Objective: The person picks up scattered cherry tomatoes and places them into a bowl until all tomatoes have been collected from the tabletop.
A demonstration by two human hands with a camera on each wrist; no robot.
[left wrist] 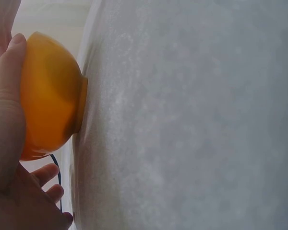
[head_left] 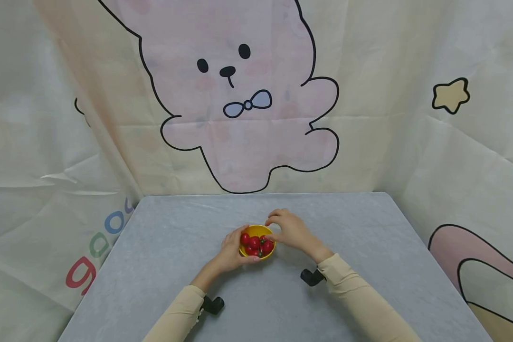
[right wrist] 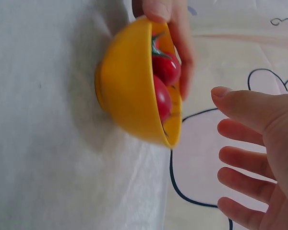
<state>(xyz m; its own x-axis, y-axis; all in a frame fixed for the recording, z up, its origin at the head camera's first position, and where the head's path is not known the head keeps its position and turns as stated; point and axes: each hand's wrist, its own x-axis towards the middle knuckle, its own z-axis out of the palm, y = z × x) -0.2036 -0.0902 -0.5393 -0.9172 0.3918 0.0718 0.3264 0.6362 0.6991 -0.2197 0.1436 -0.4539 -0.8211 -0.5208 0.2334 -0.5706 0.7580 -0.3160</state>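
A small yellow bowl [head_left: 256, 230] stands on the table and holds several red cherry tomatoes [head_left: 254, 242], some with green stems. My left hand [head_left: 231, 250] grips the bowl from its left side, thumb at the near rim and fingers round the far side. In the left wrist view the bowl's smooth outer wall [left wrist: 53, 96] and foot show, but its contents are hidden. Just above and right of the rim is my right hand [head_left: 294, 231], its fingers apart and nothing held. The right wrist view shows its loosely bent fingers [right wrist: 245, 160] facing the bowl's opening, without touching it.
A grey table [head_left: 175, 223] spreads around the bowl. Behind it hangs a cloth [head_left: 359, 156] printed with a pink bear, and more cloth hangs at both sides. Black wrist mounts [head_left: 312, 277] stick out from both sleeves near the tabletop.
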